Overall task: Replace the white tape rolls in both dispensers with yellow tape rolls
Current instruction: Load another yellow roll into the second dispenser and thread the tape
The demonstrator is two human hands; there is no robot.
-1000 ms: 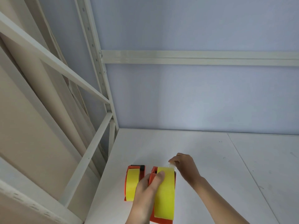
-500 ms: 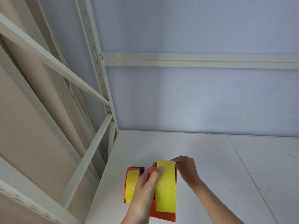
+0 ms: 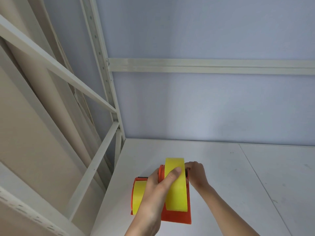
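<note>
Two orange tape dispensers stand side by side near the left edge of the white shelf. The right dispenser carries a wide yellow tape roll. My left hand grips this roll from the left, thumb pressed on its yellow face. My right hand is curled against the dispenser's far right side, fingers pinching at its front end beside the roll; what they pinch is hidden. The left dispenser holds a narrower yellow roll, partly hidden by my left hand.
A cream metal rack upright and diagonal braces rise just left of the dispensers. A pale blue back wall with a horizontal cream rail closes the shelf behind. A seam divides the shelf surface to the right.
My right hand has drawn in from above the roll's front to the dispenser's right side. The right dispenser with its roll sits a little higher and more upright in my left hand.
</note>
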